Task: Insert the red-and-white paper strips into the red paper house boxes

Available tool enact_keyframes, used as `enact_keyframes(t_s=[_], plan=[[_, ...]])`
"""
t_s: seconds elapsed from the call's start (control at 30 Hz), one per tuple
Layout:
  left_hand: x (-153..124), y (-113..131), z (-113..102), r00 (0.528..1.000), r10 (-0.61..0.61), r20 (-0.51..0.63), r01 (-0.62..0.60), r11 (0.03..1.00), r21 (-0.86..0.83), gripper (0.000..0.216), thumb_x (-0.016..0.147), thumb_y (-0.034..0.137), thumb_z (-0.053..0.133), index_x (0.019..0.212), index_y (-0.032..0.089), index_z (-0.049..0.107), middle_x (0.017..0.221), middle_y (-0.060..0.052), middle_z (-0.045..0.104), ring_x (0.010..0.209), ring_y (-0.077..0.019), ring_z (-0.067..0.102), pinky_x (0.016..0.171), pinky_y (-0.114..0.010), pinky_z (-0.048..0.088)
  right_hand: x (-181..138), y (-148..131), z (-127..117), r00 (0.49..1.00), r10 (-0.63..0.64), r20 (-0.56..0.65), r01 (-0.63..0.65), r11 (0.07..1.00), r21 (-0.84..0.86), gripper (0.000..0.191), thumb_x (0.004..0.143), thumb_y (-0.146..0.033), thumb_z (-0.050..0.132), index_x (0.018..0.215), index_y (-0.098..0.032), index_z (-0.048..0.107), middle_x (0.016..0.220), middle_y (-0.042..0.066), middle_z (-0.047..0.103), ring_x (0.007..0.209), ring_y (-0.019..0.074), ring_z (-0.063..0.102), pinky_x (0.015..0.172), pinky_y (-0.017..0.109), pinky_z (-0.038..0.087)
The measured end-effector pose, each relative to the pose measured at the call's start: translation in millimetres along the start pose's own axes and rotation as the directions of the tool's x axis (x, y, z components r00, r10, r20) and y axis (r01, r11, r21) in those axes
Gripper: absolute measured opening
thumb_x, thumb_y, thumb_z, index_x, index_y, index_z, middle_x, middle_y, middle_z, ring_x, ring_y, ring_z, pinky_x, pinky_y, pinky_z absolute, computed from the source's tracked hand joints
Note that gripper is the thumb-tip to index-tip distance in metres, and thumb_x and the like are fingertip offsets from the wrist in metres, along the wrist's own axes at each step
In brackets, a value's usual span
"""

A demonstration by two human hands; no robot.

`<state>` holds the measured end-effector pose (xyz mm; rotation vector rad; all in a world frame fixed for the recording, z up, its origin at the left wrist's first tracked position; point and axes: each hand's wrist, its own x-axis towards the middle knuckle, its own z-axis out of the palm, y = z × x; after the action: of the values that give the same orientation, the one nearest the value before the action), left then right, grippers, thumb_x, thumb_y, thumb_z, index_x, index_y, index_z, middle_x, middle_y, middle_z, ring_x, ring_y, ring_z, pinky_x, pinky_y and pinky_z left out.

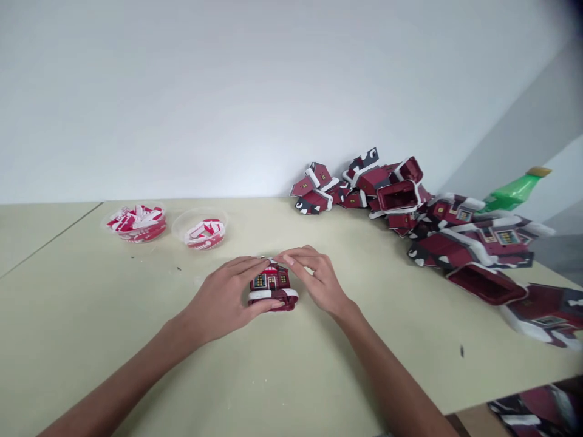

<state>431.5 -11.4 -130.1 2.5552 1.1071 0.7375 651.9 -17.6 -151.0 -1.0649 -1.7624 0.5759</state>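
Small assembly workshop: plain worktable (91, 340), heap of finished model houses (437, 224), parts sorted in bowls (136, 223).

A pale, yellowish-green bench (113, 340) carries everything, running back to a plain white wall, with a thin seam crossing its far left corner. Near the left back edge stand two clear plastic bowls (136, 223), just beside each other, both filled with red-and-white card pieces. At mid-bench sits a small dark red paper house (272, 286) with white trim and yellow windows. Along the right side, from the wall toward the near edge, sprawls a heap of similar paper houses (437, 224), some tipped over or open. A few dark specks dot the surface.
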Motion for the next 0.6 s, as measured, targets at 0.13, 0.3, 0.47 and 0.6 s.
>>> enact_keyframes(t_s=[0.13,0.3,0.47,0.6], plan=[[-1,-9,6,0.998,0.016,0.059,-0.018,0.999,0.044,0.064,0.086,0.064,0.064,0.137,0.025,0.063,0.138,-0.008,0.064,0.132,-0.0325,0.057,0.113,-0.049,0.047,0,3,4,0.999,-0.039,0.038,0.04,0.999,-0.028,0.039,0.104,-0.036,0.05,0.08,-0.025,0.078,0.102,0.002,0.078,0.091,0.0178,0.068,0.089,0.034,0.049],[5,-10,7,0.997,0.043,0.065,-0.051,0.991,0.127,0.072,0.083,0.071,0.062,0.135,0.022,0.064,0.136,-0.011,0.065,0.136,-0.0364,0.054,0.113,-0.052,0.045,-2,5,2,0.985,-0.069,0.157,0.084,0.992,-0.097,0.039,0.106,-0.029,0.047,0.081,-0.023,0.076,0.11,-0.001,0.074,0.101,0.0172,0.06,0.096,0.034,0.045],[14,8,13,1.0,0.0,0.013,-0.002,0.988,0.157,0.07,0.084,0.076,0.054,0.12,0.018,0.071,0.122,-0.015,0.072,0.115,-0.0375,0.067,0.097,-0.051,0.054,-3,3,2,0.999,0.008,0.049,-0.008,1.0,0.001,0.033,0.104,-0.034,0.05,0.09,-0.025,0.079,0.106,0.002,0.074,0.099,0.0181,0.064,0.095,0.035,0.046],[-4,9,17,0.998,-0.001,-0.061,0.015,0.972,0.234,0.064,0.091,0.069,0.05,0.129,0.02,0.067,0.129,-0.013,0.07,0.113,-0.0356,0.068,0.094,-0.047,0.056,-2,6,-4,0.994,0.03,-0.103,-0.015,0.99,0.143,0.029,0.102,-0.037,0.053,0.102,-0.024,0.079,0.11,0.005,0.072,0.099,0.0184,0.066,0.089,0.031,0.051]])
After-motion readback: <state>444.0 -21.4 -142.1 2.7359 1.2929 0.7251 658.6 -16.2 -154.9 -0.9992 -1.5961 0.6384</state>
